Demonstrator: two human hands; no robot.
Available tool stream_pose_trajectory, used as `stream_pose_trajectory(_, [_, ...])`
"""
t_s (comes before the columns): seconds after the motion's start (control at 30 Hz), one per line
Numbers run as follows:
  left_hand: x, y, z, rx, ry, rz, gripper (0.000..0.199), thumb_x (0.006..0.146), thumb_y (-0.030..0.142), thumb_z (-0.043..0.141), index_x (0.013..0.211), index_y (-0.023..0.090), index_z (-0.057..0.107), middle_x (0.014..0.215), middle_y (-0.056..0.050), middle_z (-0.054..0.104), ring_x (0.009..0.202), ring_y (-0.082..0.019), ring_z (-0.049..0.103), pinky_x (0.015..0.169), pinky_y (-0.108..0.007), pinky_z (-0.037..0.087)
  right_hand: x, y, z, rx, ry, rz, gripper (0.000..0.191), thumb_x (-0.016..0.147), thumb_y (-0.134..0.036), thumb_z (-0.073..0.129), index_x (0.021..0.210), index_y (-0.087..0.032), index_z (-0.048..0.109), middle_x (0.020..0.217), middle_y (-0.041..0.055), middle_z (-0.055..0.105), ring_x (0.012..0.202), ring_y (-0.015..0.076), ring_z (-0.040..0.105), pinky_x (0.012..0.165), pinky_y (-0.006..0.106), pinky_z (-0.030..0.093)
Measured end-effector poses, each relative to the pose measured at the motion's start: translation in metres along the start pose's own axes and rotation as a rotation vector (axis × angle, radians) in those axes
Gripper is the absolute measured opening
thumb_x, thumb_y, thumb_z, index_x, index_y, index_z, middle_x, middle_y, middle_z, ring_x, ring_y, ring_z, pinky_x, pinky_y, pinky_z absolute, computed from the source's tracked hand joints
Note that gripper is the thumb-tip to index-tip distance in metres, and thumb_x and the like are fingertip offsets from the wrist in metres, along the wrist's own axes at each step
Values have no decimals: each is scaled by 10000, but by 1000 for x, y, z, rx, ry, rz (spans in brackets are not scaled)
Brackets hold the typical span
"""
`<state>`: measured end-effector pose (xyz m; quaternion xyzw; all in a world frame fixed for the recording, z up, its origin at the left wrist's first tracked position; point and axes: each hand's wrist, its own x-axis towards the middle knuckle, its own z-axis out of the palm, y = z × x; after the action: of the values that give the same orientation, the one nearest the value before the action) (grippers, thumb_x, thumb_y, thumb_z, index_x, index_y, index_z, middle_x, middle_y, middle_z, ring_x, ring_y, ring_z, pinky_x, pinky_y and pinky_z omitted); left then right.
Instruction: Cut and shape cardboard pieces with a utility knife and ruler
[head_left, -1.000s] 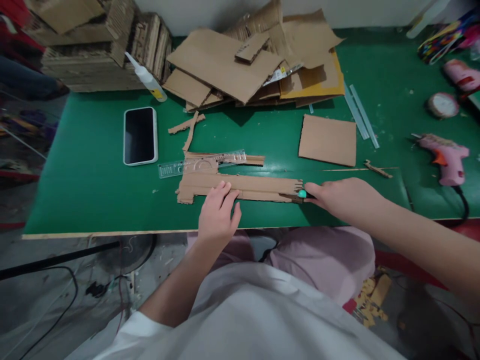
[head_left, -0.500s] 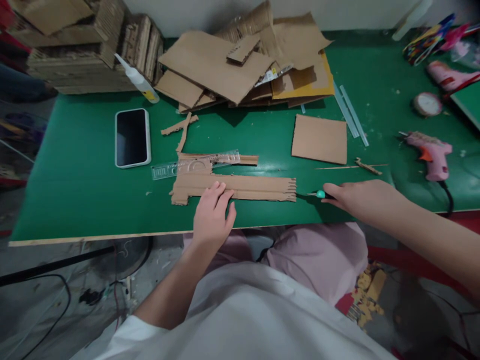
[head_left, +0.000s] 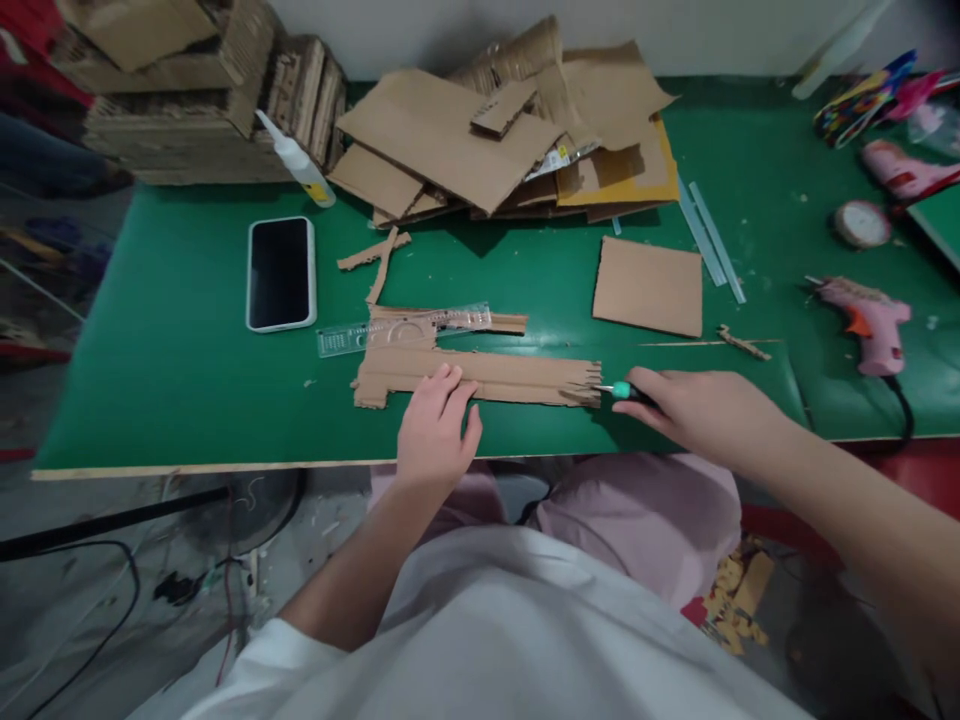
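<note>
My left hand [head_left: 441, 425] lies with fingers apart on a long cardboard strip [head_left: 517, 375], pressing it to the green table. Slits are cut into the strip's right end. In my right hand [head_left: 667, 400] is a craft knife [head_left: 621, 391] with a green collar, its blade over the slit end. Whether the blade has sunk into the cardboard I cannot tell. Just behind the strip, a clear plastic ruler [head_left: 405, 330] lies across a narrower cardboard piece [head_left: 508, 323]. Thin cardboard offcuts [head_left: 382, 265] rest farther back.
A phone [head_left: 281, 273] and a white glue bottle [head_left: 304, 170] are at the left. Piled cardboard [head_left: 450, 130] lines the back. To the right are a square cardboard piece [head_left: 649, 285], clear glue sticks [head_left: 709, 235], a tape roll [head_left: 862, 224] and a pink glue gun [head_left: 870, 320]. The table's front edge [head_left: 225, 467] is close.
My right hand has brought the craft knife left, from beside the strip's right end to over the slits. My left hand stays on the strip. The whole view has shifted slightly.
</note>
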<state>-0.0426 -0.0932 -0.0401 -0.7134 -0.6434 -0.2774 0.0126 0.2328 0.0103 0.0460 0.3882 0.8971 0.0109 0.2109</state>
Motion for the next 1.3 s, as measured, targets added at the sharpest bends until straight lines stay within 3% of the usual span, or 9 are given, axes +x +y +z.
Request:
stream_pose_trajectory(0.1, [-1,0,0,2,2,0,259,826,175,535,1076,131,586,1165,-151,607,1176,-285,527,1012,-457,417,22,-30,-10,-3,32,-51,409,936,-491,275,1030,-179,522,753,64,675,578,179,612,452,261,131])
stream_pose_trajectory(0.17, [-1,0,1,2,12,3,258,823,172,539,1072,126,587,1161,-154,609,1175,-285,529,1011,-454,418,35,-47,-15,4,45,-70,388,937,-471,293,998,-172,533,774,81,681,606,199,638,444,265,140])
stream_pose_trajectory(0.3, [-1,0,1,-6,11,-3,259,825,175,534,1075,131,586,1167,-152,608,1181,-282,525,1012,-453,416,52,-62,-21,51,60,-103,329,921,-457,361,968,-183,538,801,83,699,643,220,662,442,264,167])
stream_pose_trajectory(0.8, [0,1,-1,-18,-5,-29,253,837,188,512,1076,144,585,1172,-146,609,1183,-276,525,1010,-452,417,62,-67,-25,17,31,-108,330,930,-432,351,994,-178,551,658,71,672,564,217,646,444,252,238])
stream_pose_trajectory(1.3, [0,1,0,-40,-21,-49,247,842,194,501,1068,156,593,1176,-142,605,1190,-271,517,1014,-450,409,57,-64,-27,20,28,-123,279,926,-378,366,936,-169,552,662,78,669,567,211,647,438,254,196])
